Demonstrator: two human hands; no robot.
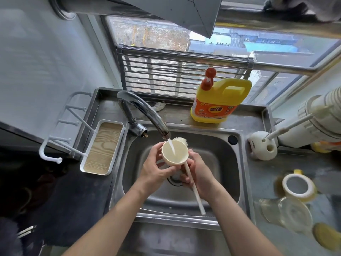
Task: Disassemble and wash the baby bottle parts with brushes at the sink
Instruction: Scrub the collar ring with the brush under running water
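A view looking down from the person's head onto a steel sink (224, 164) below a window. The left hand (154, 170) grips a cream, cup-shaped bottle part (174, 153) by its outer wall, thumb and fingers curled round it. The part is over the middle of the basin with its open mouth tilted up and back under the faucet (142, 108), apparently so that the thin stream of water (172, 147) falls straight inside and any overflow drops towards the drain. The right hand (198, 174) is closed round the thin white handle of a bottle brush (195, 193), gripping high up, just beside the cup. The bristle head pokes out behind the cup's far rim and the handle's free end points back towards the person. That high grip probably gives short, controlled strokes once the bristles go in; this looks like rinsing or wetting rather than scrubbing. A yellow dish-soap bottle (219, 102) stands behind the basin. On the counter to the right are a white brush holder (262, 147) with another brush in it, a yellow-edged ring (298, 187), a clear dome (289, 211) and a yellow disc (326, 235), likely other bottle parts kept clear of the splash.
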